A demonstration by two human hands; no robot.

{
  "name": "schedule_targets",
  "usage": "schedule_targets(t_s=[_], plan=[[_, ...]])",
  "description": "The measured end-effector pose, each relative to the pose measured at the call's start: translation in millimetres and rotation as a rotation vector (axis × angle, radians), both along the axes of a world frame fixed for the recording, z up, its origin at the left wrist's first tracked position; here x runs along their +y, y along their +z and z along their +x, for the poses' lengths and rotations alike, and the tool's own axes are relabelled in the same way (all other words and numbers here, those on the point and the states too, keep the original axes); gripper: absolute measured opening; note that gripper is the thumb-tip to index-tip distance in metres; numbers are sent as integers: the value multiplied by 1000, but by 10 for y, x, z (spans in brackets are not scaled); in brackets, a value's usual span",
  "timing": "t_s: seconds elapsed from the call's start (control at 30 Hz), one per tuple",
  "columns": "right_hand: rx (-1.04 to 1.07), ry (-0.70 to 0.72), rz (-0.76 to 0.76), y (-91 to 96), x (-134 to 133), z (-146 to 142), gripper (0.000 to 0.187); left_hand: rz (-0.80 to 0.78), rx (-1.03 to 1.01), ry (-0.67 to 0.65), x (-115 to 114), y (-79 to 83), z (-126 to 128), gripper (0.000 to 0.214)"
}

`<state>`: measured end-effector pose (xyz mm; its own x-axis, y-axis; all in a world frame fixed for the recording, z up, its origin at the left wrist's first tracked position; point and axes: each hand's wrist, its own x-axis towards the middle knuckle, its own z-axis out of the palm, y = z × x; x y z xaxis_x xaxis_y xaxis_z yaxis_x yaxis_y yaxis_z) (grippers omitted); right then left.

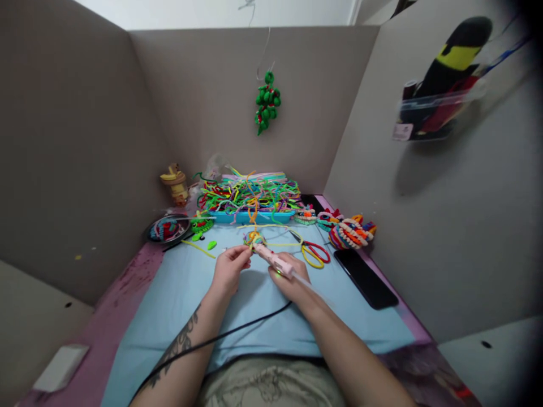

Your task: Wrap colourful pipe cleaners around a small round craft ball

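Observation:
My right hand (292, 276) is wrapped round a pale pink glue gun (274, 260), with a clear glue stick (307, 285) poking out of its back end and a small green light near my fingers. The gun's tip points up and left at a small multicoloured pipe-cleaner piece (253, 238). My left hand (232, 265) pinches the near left edge of that piece. From its top an orange pipe cleaner (253, 212) runs upward. The gun's tip covers part of the piece, so whether they touch I cannot tell.
A blue tray (254, 217) heaped with pipe cleaners stands behind. Scissors (314, 255), a phone (365, 278) and finished pipe-cleaner pieces (352, 233) lie right. A dark bowl (169, 228) is left. A black cable (220, 336) crosses my left forearm. Grey panels enclose the table.

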<state>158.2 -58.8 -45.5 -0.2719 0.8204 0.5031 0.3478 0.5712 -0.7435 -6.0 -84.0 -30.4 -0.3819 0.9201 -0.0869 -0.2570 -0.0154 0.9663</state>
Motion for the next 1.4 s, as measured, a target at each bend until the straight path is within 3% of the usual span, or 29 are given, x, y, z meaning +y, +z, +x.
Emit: schedule_targets(t_s=[0.53,0.8,1.07,1.4], plan=[[-20,3,-54,5,-13,-5,10,156,18,32,-34,-47,-9,34],[-13,26,-56,49,-33,-10,12,116,-34,29,-33,-35,-10,34],[5,15,-100,44,-16,-28,15,18,-161,-112,-47,-45,-21,40],[17,47,-108,28,-17,-22,13,40,-153,-39,-51,-45,-30,35]])
